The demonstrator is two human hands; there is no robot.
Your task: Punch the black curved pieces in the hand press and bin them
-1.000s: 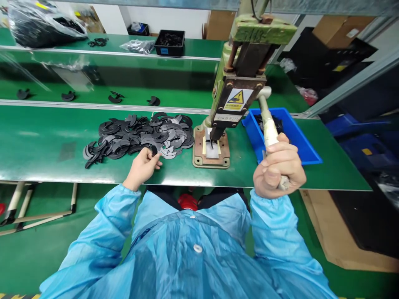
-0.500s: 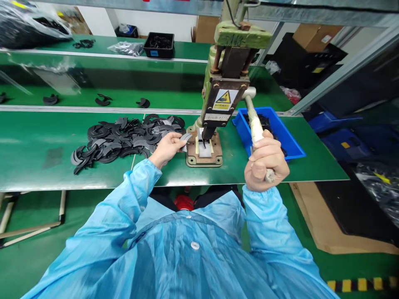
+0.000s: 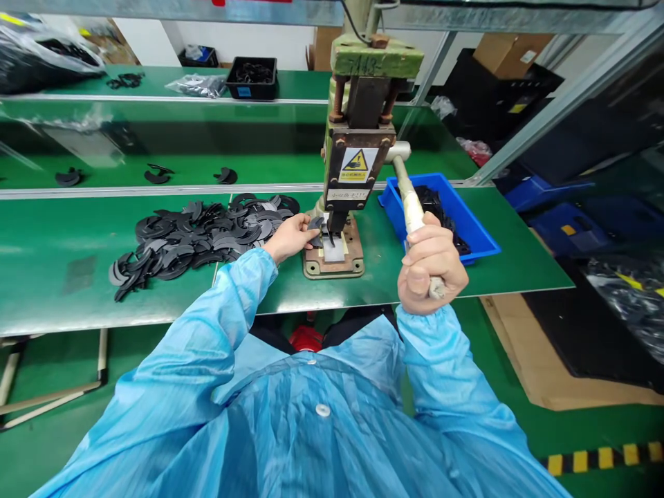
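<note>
My left hand pinches a dark curved plastic piece at the left side of the press base. Just right of that piece, the press ram comes down close over a pale plate, where a small dark sliver shows. My right hand is wrapped round the taped press lever, which slants up to the green hand press. Left of my left hand lies a pile of dark curved pieces.
A blue bin holding black parts stands behind my right hand. Beyond the rail, a few curved pieces lie on a green surface. A black tray and plastic bags sit on the far shelf. A metal beam slants at right.
My left hand has brought the curved piece rightward against the press base, and the piece is turned. My right hand still grips the lever. The whole view has shifted slightly.
</note>
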